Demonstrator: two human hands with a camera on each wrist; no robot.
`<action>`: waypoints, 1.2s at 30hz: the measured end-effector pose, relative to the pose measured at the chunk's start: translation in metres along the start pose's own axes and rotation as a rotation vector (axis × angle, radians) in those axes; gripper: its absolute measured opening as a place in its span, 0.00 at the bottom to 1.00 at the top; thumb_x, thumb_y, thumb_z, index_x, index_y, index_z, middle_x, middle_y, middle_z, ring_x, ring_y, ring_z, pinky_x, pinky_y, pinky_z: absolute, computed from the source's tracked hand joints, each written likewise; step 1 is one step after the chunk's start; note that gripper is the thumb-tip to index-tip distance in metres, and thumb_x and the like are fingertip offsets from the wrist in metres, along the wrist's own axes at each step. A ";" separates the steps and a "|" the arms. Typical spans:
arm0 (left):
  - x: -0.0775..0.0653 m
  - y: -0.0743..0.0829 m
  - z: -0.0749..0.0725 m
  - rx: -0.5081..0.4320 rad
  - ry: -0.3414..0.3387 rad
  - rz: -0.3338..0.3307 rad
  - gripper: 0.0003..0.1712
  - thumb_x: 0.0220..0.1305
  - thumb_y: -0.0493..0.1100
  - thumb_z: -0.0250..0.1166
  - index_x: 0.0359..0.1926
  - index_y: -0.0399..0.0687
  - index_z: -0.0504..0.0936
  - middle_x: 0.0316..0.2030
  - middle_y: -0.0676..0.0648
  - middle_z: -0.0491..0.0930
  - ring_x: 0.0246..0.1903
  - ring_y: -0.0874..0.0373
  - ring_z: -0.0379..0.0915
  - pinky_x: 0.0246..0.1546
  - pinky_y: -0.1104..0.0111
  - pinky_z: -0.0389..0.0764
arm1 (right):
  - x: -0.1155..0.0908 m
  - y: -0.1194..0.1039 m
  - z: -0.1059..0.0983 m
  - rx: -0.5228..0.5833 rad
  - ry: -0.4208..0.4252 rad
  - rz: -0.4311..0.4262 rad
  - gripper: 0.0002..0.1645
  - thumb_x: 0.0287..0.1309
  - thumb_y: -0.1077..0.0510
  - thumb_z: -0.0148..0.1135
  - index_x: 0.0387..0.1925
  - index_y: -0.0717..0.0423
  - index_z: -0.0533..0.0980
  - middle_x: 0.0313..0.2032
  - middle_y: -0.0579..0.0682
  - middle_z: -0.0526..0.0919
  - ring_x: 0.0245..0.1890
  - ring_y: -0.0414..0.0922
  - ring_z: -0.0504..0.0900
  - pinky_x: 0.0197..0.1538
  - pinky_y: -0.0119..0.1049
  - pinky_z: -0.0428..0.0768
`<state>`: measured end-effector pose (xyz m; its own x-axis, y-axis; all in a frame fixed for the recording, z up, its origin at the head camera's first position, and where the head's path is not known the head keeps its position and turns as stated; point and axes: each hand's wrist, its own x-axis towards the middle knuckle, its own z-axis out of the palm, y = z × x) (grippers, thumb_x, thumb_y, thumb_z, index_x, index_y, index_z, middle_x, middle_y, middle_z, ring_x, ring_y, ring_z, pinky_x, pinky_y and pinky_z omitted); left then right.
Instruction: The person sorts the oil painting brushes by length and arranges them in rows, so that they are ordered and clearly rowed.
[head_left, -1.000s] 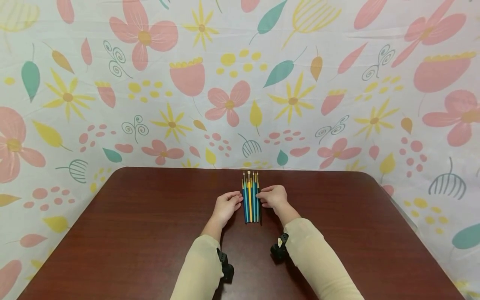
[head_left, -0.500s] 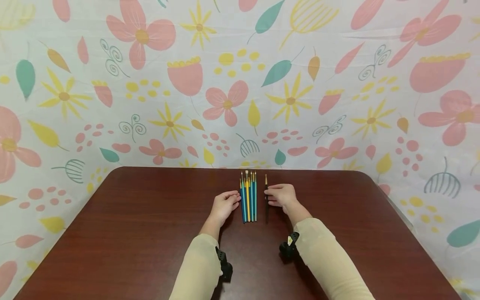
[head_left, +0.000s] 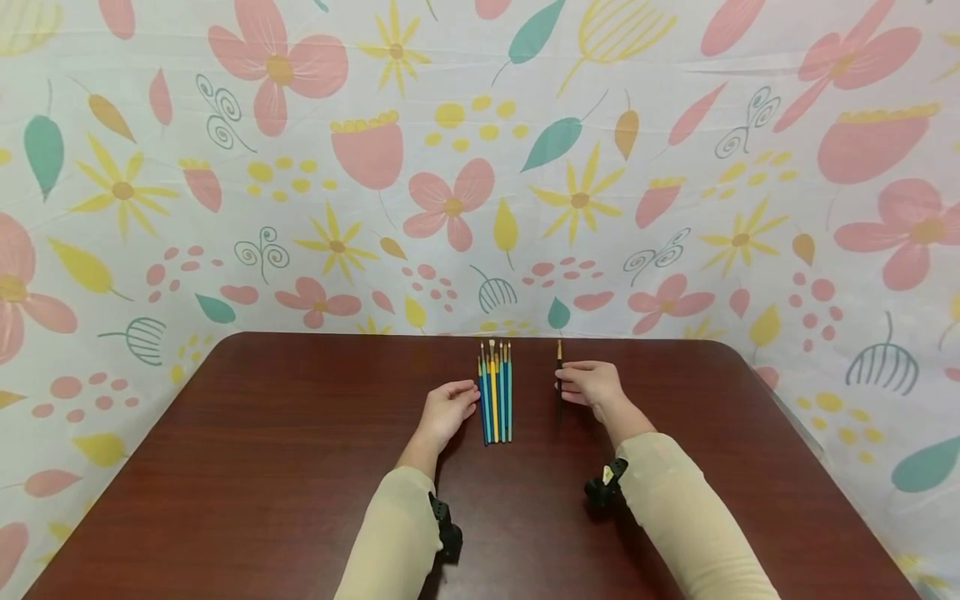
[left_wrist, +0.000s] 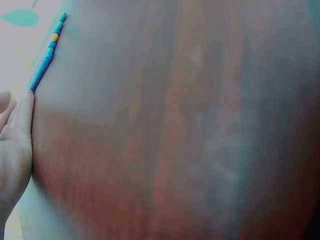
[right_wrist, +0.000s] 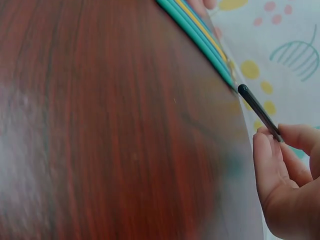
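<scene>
Between my right thumb and fingertips I pinch a black paintbrush, bristles pointing toward the back of the table. In the right wrist view, the rounded end of its handle sticks out from my right hand. A row of several blue, teal and yellow paintbrushes lies side by side near the table's back edge, bristles facing the wall. My left hand rests at the left side of this row, its fingertips right at the outermost blue handle. My right hand is a short way to the right of the row.
The dark brown wooden table reaches back to a white cloth printed with flowers and leaves. A black wrist camera sits on my left sleeve, another camera on my right.
My right hand has drawn the black paintbrush from the right end of the row and carried it to the right. My left hand has stayed beside the row.
</scene>
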<state>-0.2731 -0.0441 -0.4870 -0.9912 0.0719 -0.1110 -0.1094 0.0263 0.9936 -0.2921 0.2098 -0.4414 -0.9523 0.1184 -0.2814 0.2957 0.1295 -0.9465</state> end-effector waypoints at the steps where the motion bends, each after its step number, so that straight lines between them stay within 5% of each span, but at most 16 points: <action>1: 0.000 -0.001 0.001 0.026 0.004 0.011 0.20 0.67 0.35 0.56 0.59 0.33 0.73 0.56 0.35 0.75 0.57 0.47 0.74 0.56 0.61 0.77 | 0.000 0.000 -0.002 0.001 0.001 0.001 0.27 0.60 0.59 0.62 0.60 0.66 0.70 0.42 0.54 0.82 0.31 0.38 0.85 0.38 0.33 0.85; 5: -0.002 -0.001 0.006 0.122 0.041 0.045 0.23 0.60 0.33 0.64 0.57 0.34 0.75 0.54 0.37 0.78 0.54 0.48 0.76 0.54 0.62 0.79 | -0.001 0.000 -0.011 0.003 0.003 0.000 0.28 0.60 0.59 0.62 0.60 0.65 0.70 0.39 0.50 0.82 0.30 0.37 0.84 0.38 0.33 0.85; 13: -0.007 0.003 0.011 0.159 0.120 0.044 0.22 0.56 0.33 0.68 0.53 0.37 0.79 0.50 0.39 0.81 0.51 0.50 0.79 0.50 0.61 0.80 | 0.000 0.001 -0.026 0.006 0.014 -0.001 0.29 0.61 0.59 0.60 0.62 0.65 0.68 0.37 0.46 0.81 0.31 0.37 0.84 0.37 0.31 0.85; 17: -0.009 0.003 0.011 0.165 0.127 0.040 0.21 0.56 0.34 0.68 0.52 0.38 0.79 0.50 0.40 0.81 0.50 0.51 0.80 0.51 0.62 0.80 | 0.002 0.002 -0.037 0.004 0.022 0.004 0.29 0.62 0.59 0.59 0.63 0.65 0.67 0.39 0.47 0.82 0.31 0.36 0.84 0.38 0.31 0.85; 24: -0.008 0.003 0.014 0.168 0.124 0.047 0.21 0.56 0.34 0.68 0.52 0.38 0.79 0.50 0.40 0.81 0.50 0.51 0.80 0.51 0.61 0.80 | 0.007 -0.001 -0.055 0.000 0.052 0.002 0.30 0.61 0.60 0.59 0.63 0.66 0.66 0.27 0.40 0.82 0.28 0.34 0.84 0.35 0.31 0.85; 36: -0.007 0.001 0.013 0.179 0.137 0.046 0.20 0.56 0.34 0.68 0.51 0.39 0.80 0.49 0.40 0.82 0.49 0.52 0.80 0.50 0.62 0.81 | 0.016 -0.006 -0.057 -0.059 0.089 0.019 0.28 0.62 0.59 0.58 0.62 0.65 0.68 0.28 0.41 0.81 0.29 0.36 0.83 0.35 0.31 0.85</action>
<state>-0.2654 -0.0319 -0.4855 -0.9970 -0.0588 -0.0496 -0.0606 0.2031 0.9773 -0.3048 0.2675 -0.4315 -0.9369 0.2081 -0.2811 0.3196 0.1834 -0.9296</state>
